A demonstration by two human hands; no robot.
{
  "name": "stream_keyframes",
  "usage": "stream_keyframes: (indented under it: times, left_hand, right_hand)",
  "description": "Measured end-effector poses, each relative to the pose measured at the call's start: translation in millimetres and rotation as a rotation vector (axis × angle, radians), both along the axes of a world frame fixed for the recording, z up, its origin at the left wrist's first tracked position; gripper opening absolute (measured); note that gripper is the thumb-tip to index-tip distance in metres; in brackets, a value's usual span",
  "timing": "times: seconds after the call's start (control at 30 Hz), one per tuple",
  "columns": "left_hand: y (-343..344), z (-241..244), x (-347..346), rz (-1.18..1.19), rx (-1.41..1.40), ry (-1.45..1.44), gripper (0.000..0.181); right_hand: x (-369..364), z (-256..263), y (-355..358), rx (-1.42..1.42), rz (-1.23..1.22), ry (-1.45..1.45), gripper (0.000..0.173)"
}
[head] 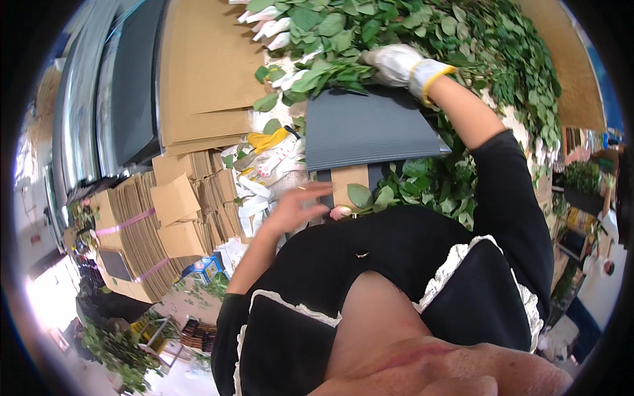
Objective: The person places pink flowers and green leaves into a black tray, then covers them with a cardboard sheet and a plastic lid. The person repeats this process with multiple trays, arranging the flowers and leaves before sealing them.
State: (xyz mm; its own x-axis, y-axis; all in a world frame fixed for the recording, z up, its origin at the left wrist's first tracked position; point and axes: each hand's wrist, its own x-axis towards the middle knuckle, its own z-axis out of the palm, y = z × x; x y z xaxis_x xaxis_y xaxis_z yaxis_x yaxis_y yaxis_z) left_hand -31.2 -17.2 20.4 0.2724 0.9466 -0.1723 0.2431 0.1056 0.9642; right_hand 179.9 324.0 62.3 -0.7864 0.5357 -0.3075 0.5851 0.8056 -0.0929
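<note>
My right hand (pixel 396 65), in a white glove with a yellow cuff, is closed on a bunch of leafy rose stems (pixel 339 76) beyond a dark grey corrugated sheet (pixel 369 128). White-sleeved buds (pixel 291 79) lie at the bunch's left end. My left hand (pixel 303 205) is bare, blurred by motion, and holds nothing; its fingers are apart. Just right of its fingertips lies a pink rose (pixel 341 213) with green leaves, below a brown cardboard strip (pixel 349 185) that shows from under the grey sheet. My right fingertips are partly hidden by leaves.
A large heap of leafy stems (pixel 460 44) covers the far right. Brown corrugated sheets (pixel 208 74) and strapped cardboard stacks (pixel 131 213) stand left. A yellow glove (pixel 267 141) and white strips (pixel 255 208) lie left of the grey sheet. People work at the far right.
</note>
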Motion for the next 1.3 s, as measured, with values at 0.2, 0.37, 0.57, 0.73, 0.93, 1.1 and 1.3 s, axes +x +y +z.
stream_keyframes:
  times: [0.2, 0.37, 0.57, 0.73, 0.93, 1.1, 1.3]
  left_hand:
    - [83, 44, -83, 0.857, -0.077, -0.154, 0.045]
    - [175, 25, -72, 0.715, -0.269, -0.998, 0.059]
    - [177, 28, -41, 0.706, -0.084, -1.221, 0.044]
    - [139, 85, -32, 0.539, 0.017, -1.066, 0.053]
    - [23, 89, -93, 0.67, 0.227, 0.195, 0.062]
    - [-14, 118, -54, 0.259, 0.26, 0.643, 0.076]
    - [-45, 147, -22, 0.005, 0.312, 0.281, 0.023]
  right_hand:
    - [12, 50, 9, 0.116, 0.051, 0.199, 0.05]
    - [1, 66, -14, 0.063, 0.079, 0.293, 0.049]
    - [-3, 47, -32, 0.218, 0.017, 0.197, 0.061]
    - [-14, 46, -53, 0.125, 0.099, 0.178, 0.05]
    - [33, 85, -45, 0.492, 0.181, 0.349, 0.039]
    - [30, 121, -84, 0.549, 0.324, 0.449, 0.033]
    - [54, 141, -144, 0.588, 0.475, 0.316, 0.024]
